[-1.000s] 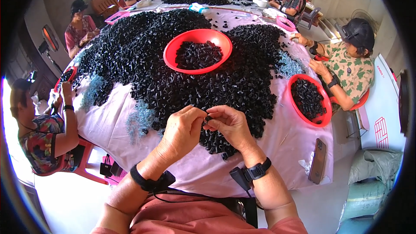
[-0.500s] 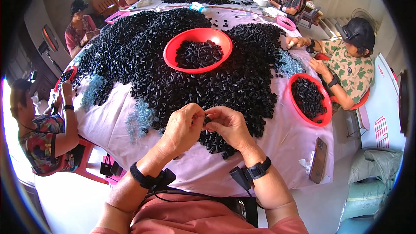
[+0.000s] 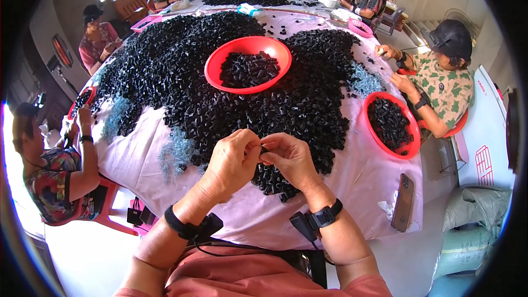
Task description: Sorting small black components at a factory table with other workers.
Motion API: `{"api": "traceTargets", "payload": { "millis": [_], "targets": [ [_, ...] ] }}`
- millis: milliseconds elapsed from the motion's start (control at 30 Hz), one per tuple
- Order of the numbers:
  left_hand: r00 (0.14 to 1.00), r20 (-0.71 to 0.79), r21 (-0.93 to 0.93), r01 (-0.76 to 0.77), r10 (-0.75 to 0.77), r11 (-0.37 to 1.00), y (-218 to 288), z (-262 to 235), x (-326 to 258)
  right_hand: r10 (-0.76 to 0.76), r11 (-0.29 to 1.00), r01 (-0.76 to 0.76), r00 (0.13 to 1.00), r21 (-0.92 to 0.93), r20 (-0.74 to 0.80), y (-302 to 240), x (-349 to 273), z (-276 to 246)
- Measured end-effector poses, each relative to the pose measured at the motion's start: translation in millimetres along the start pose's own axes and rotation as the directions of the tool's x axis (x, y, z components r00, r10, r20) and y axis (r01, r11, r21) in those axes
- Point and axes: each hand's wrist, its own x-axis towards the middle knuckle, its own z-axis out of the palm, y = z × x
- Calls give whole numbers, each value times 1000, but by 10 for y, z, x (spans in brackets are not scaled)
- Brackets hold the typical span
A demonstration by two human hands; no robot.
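My left hand (image 3: 230, 163) and my right hand (image 3: 289, 158) meet fingertip to fingertip over the near edge of a big heap of small black parts (image 3: 181, 71). Both pinch one small black part (image 3: 263, 150) between them. The heap spreads over a table with a pale pink cloth (image 3: 137, 159). A red bowl (image 3: 215, 77) partly filled with black parts sits on the heap, beyond my hands. Each wrist carries a black band.
A second red bowl (image 3: 410, 150) of black parts sits at the right edge, by a seated person in a green patterned shirt (image 3: 448, 91). A phone (image 3: 403, 202) lies at the near right corner. Another person (image 3: 47, 170) sits at the left; more people sit at the far end.
My hands stay together at the same spot; the fingers shift only slightly around the small part. The person at the right has moved their hands a little.
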Motion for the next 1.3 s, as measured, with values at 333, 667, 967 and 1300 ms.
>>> {"api": "traceTargets", "payload": {
  "millis": [333, 667, 967, 1300],
  "targets": [
    [991, -13, -94, 129, -131, 987, -84, 42, -47, -21, 993, 25, 999, -113, 34, 4, 0, -1],
    [991, -76, -28, 111, -113, 993, -40, 119, -53, -16, 999, 16, 1000, -43, 1, 0, 1, 14],
    [996, -85, 91, 26, -18, 996, -59, 111, -81, -16, 996, 16, 1000, -92, -2, -8, 8, 1],
    [997, -19, 134, -77, 80, 988, 20, 38, -49, 3, 999, -3, 1000, -33, -10, -1, 17, 0]
  ]
}}
